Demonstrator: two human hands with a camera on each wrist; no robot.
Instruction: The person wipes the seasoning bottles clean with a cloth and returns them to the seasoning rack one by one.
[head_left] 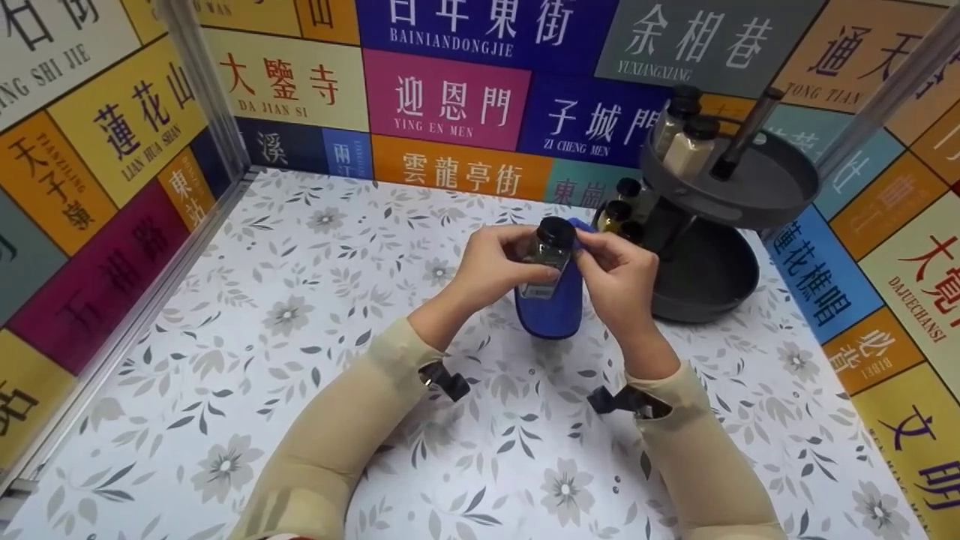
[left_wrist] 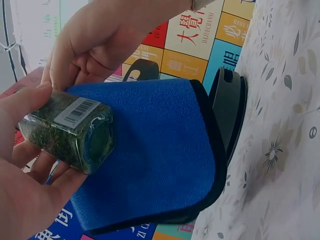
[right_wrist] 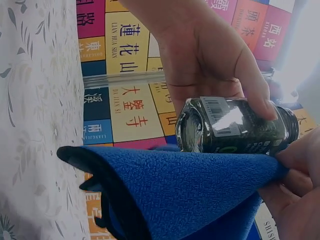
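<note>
My left hand [head_left: 487, 266] grips a square glass spice jar [head_left: 552, 257] by its body. The jar has a black cap and stands roughly upright above the table. Dried green herbs and a barcode label on the jar [left_wrist: 70, 125] show in the left wrist view. With thumb and fingers, my right hand [head_left: 624, 274] pinches a blue cloth [head_left: 551, 315] close to the jar's cap. That cloth [right_wrist: 185, 190] has black edging and hangs down beside the jar in the right wrist view. Some of the right fingertips are hidden in the cloth's folds.
A dark two-tier round rack [head_left: 705, 285] stands at the back right, just beyond my right hand. Jars with black caps, such as a pale-filled jar [head_left: 690, 150], sit on both tiers. The floral-covered table [head_left: 300, 390] meets sign-patterned walls [head_left: 450, 105] behind and at the sides.
</note>
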